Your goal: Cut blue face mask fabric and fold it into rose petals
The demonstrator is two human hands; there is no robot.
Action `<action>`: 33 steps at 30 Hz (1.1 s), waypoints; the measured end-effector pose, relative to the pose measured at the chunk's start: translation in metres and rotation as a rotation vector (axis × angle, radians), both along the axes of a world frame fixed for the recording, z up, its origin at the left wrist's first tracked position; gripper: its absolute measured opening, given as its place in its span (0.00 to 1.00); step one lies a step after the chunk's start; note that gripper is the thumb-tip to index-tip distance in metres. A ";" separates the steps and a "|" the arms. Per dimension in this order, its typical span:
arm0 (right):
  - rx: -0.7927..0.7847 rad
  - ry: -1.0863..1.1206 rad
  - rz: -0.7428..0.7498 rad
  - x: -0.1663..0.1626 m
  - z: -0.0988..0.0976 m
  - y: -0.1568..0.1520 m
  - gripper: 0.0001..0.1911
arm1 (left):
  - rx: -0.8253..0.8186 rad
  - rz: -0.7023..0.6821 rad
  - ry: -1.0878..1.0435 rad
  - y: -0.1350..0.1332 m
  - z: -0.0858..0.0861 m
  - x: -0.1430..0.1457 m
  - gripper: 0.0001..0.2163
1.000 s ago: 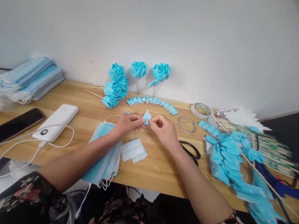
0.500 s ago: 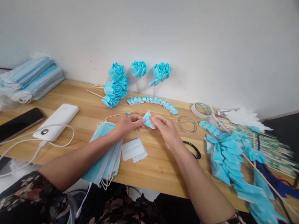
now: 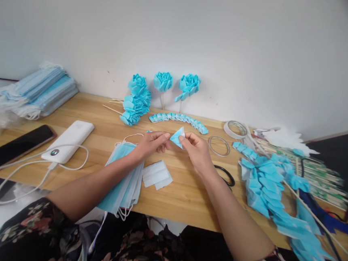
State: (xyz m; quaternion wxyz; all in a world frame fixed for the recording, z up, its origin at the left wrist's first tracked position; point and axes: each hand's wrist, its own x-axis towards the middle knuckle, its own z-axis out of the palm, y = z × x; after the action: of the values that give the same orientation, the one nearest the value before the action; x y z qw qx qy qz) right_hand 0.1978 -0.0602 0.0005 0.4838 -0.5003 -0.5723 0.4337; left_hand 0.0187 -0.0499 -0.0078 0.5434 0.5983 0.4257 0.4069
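A small folded triangle of blue and white mask fabric [image 3: 177, 138] is held above the table. My right hand [image 3: 195, 148] pinches its right side between thumb and fingers. The left corner meets the fingertips of my left hand [image 3: 156, 143], which are closed together; how firmly they grip it is hidden. Below lie flat pale fabric pieces [image 3: 157, 174]. A pile of blue face masks [image 3: 123, 183] lies under my left forearm. Behind my hands, a curved strip of folded blue petals [image 3: 178, 118] rests on the table.
Blue fabric flowers on sticks [image 3: 162, 82] stand by the wall. At left are stacked masks [image 3: 43, 90], a phone [image 3: 17, 147] and a white power bank [image 3: 69, 139] with its cable. Tape rolls [image 3: 235, 129], black-handled scissors [image 3: 226, 175] and petal strips [image 3: 263, 183] lie at right.
The folded triangle has shifted slightly right with my right hand and turned, its point now toward my left hand. My left fingers have slid from its face to its corner.
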 end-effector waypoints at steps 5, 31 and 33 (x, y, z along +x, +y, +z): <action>-0.011 0.031 0.019 -0.001 -0.003 0.000 0.12 | -0.053 -0.023 -0.018 -0.002 0.002 0.002 0.17; 0.141 -0.063 0.074 0.007 0.000 0.002 0.13 | -0.207 -0.026 -0.185 0.001 0.001 0.000 0.17; 0.251 -0.188 0.125 0.012 0.004 0.004 0.15 | -0.241 -0.025 -0.244 0.001 0.001 -0.001 0.17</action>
State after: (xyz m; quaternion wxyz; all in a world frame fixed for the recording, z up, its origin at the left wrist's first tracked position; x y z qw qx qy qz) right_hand 0.2102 -0.0566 0.0050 0.4589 -0.4379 -0.6947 0.3391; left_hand 0.0181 -0.0487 -0.0065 0.6638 0.4802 0.3948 0.4159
